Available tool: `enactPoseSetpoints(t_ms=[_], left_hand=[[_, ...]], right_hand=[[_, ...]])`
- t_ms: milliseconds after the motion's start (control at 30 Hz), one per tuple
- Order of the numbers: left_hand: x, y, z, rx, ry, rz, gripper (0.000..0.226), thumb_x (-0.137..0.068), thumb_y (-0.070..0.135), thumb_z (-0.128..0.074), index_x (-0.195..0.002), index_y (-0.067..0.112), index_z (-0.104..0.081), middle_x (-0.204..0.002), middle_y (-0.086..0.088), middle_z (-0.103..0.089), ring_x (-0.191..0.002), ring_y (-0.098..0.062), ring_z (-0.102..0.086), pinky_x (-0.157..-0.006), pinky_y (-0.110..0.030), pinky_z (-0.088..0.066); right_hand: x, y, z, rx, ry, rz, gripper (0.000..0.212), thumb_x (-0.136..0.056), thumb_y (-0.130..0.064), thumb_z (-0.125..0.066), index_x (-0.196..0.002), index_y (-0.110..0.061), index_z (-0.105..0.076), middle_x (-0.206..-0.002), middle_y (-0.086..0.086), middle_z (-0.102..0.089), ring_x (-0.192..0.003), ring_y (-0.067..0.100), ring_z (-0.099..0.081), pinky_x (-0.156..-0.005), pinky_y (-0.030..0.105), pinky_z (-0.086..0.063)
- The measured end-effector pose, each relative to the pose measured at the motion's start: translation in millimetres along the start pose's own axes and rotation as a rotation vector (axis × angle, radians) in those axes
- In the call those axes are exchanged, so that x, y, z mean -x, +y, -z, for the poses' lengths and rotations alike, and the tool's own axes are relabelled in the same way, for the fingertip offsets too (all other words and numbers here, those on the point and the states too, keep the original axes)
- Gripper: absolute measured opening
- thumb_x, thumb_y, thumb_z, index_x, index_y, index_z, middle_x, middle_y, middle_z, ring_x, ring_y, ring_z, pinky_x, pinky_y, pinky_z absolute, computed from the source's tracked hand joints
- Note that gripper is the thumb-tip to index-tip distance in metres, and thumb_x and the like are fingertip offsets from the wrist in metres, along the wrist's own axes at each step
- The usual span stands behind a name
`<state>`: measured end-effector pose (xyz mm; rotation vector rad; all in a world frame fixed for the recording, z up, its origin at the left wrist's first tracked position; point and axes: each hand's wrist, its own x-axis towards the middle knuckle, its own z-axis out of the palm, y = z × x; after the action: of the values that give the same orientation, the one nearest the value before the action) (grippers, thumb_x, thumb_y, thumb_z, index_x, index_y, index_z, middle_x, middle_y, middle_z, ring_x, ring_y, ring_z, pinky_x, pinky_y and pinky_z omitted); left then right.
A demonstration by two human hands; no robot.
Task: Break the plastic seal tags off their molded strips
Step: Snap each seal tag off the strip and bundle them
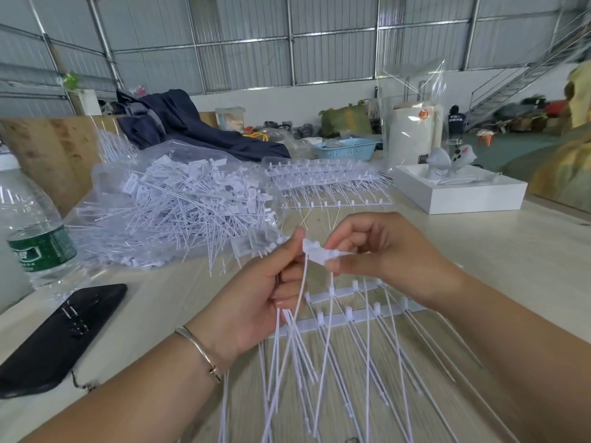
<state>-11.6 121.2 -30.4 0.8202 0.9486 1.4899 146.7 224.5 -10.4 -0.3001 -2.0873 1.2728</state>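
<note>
White plastic seal tag sits pinched between both hands above the pale wooden worktop; the left hand also grips a bundle of thin tails, the right hand clamps the tag's head, over white molded strips.

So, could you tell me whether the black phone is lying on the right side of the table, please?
No, the black phone lies on the table at the left, beside the water bottle.
</note>
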Motion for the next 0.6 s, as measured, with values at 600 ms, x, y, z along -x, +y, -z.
enactPoseSetpoints(t_ms=[600], left_hand=[[1.5,-0.8,1.2,-0.166,0.088,-0.075,0.032,-0.063,0.021,-0.078,-0.057,0.018,-0.046,-0.063,-0.001,-0.012,-0.038,-0.007,-0.016,-0.039,-0.019,-0.016]], right_hand=[[-3.0,1.6,12.2,-0.213,0.000,-0.016,0.015,-0.066,-0.011,-0.074,-0.080,-0.011,-0.072,-0.069,0.003,-0.070,-0.054,0.005,-0.057,-0.049,0.010,-0.039]])
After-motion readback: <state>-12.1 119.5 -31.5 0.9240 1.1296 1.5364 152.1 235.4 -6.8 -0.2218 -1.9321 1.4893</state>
